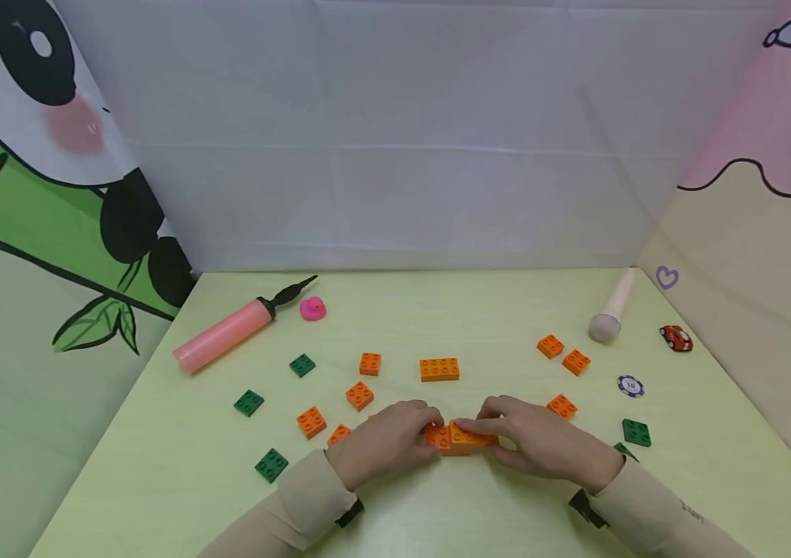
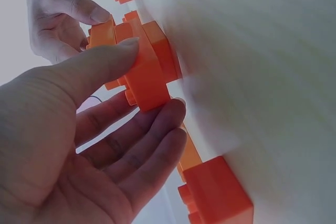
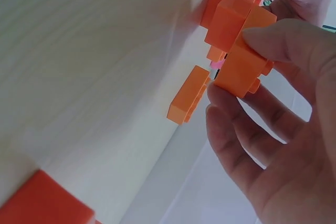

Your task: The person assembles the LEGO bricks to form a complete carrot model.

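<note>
In the head view my left hand [image 1: 392, 438] and right hand [image 1: 542, 438] meet over a small stack of toy building bricks near the table's front. A longer light orange brick [image 1: 468, 435] sits on top, partly overhanging darker orange bricks [image 1: 437, 439]. The left wrist view shows my left hand [image 2: 100, 145] pinching a dark orange brick [image 2: 147, 80] between thumb and fingers. My right hand [image 3: 283, 114] pinches the light orange brick [image 3: 239, 69] at its outer end in the right wrist view. How firmly the studs are joined cannot be seen.
Another long orange brick [image 1: 440, 370] lies beyond the hands. Loose orange bricks [image 1: 359, 395] and green bricks [image 1: 249, 403] are scattered on both sides. Farther off are a pink pump [image 1: 228, 337], pink duck [image 1: 312, 308], microphone [image 1: 612, 310], poker chip [image 1: 630, 386] and red toy car [image 1: 677, 339].
</note>
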A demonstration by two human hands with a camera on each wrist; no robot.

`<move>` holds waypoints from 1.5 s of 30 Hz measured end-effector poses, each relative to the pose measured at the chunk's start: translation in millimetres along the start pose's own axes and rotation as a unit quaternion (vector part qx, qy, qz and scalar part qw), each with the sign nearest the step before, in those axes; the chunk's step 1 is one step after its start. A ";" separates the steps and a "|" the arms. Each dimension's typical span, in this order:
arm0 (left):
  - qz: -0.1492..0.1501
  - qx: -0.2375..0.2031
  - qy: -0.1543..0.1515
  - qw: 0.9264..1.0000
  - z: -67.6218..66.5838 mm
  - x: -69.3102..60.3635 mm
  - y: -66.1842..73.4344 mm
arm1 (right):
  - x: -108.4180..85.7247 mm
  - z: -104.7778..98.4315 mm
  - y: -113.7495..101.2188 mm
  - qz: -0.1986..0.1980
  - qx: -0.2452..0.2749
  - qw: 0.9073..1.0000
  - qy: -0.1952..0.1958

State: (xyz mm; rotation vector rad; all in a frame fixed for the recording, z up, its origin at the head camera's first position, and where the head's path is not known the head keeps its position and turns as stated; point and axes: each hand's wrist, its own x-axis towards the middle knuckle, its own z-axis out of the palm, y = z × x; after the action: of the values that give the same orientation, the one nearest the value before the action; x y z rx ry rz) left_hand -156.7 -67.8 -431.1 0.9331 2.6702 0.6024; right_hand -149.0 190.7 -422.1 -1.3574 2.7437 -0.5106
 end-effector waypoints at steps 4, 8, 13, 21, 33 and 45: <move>0.000 0.005 -0.004 1.000 -0.6 1.4 0.4 | -0.2 -0.2 0.1 0.010 0.004 1.000 -0.006; -0.016 -0.010 -0.010 1.000 -6.4 3.8 0.9 | -0.9 0.8 0.0 0.016 0.001 1.000 -0.007; -0.041 -0.032 0.009 0.999 -21.5 9.9 0.1 | -0.9 4.1 -0.3 0.017 -0.007 1.000 -0.009; -0.050 0.029 0.060 0.997 -35.1 45.5 -4.2 | -1.1 6.0 0.4 0.012 -0.021 1.000 -0.009; -0.126 0.128 0.020 0.984 -27.8 86.4 -14.2 | -0.7 3.4 -1.2 0.012 -0.014 1.000 -0.011; -0.126 0.086 0.022 0.988 -28.0 83.9 -18.5 | 0.5 2.3 0.3 0.011 -0.011 1.000 -0.010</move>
State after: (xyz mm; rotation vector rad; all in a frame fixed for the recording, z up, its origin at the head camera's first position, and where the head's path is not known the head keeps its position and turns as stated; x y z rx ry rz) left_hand -240.8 -35.8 -422.9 0.6106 2.8537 0.3465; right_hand -149.1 189.8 -424.3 -1.3284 2.7516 -0.4649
